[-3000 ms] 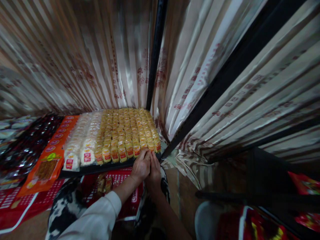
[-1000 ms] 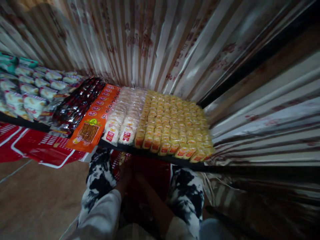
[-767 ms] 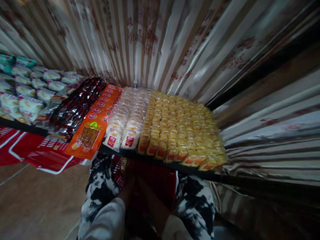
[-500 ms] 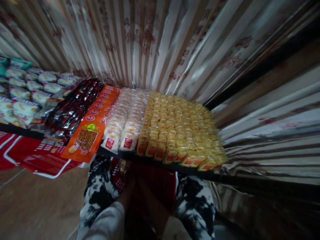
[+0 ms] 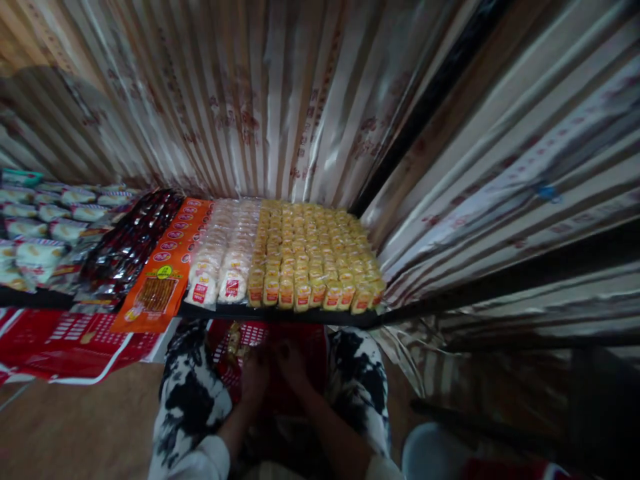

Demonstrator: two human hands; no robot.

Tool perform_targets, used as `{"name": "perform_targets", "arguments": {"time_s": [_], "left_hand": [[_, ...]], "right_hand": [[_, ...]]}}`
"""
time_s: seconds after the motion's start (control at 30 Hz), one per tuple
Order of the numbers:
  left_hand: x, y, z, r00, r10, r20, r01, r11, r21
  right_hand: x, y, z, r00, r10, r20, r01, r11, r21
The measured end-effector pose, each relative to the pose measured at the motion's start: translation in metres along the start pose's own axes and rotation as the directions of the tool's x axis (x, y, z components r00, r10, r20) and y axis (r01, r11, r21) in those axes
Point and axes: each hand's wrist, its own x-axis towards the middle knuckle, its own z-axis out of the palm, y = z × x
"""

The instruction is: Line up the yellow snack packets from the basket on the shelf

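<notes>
Low between my knees, my left hand and my right hand are close together over a red basket. Deep shadow hides most of their fingers, so I cannot make out whether they hold anything. Near my left hand, a small gold-wrapped packet lies in the basket. Above my hands, on the dark shelf edge, stand rows of yellow wrapped snack packets. White snack packets in clear wrap fill two rows to their left.
An orange snack pouch, dark shiny packets and white pouches continue leftward along the shelf. Another red basket is below them. Striped sheeting hangs behind. A pale round container stands at lower right.
The view has shifted right, so the shelf goods appear further left. Both hands show higher in the picture and more of my forearms and the basket is visible.
</notes>
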Motion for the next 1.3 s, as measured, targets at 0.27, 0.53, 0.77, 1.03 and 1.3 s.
{"name": "perform_targets", "arguments": {"time_s": [0.27, 0.53, 0.77, 1.03, 1.3], "left_hand": [[-0.017, 0.011, -0.013, 0.937, 0.346, 0.040, -0.346, 0.938, 0.001], [-0.033, 0.052, -0.024, 0.837, 0.502, 0.218, -0.494, 0.864, -0.095], [-0.038, 0.089, -0.020, 0.823, 0.550, 0.145, -0.542, 0.835, -0.095], [-0.040, 0.134, -0.012, 0.861, 0.508, 0.002, -0.505, 0.857, -0.106], [-0.034, 0.173, 0.003, 0.887, 0.450, -0.106, -0.451, 0.892, 0.012]], "right_hand": [[-0.034, -0.025, -0.061, 0.958, -0.276, 0.077, 0.283, 0.952, -0.115], [-0.052, -0.042, -0.116, 0.902, -0.430, 0.039, 0.431, 0.889, -0.156], [-0.055, -0.041, -0.133, 0.864, -0.442, -0.243, 0.427, 0.897, -0.112], [-0.058, -0.034, -0.136, 0.739, -0.428, -0.521, 0.406, 0.899, -0.163], [-0.057, -0.026, -0.138, 0.698, -0.507, -0.506, 0.422, 0.862, -0.281]]}}
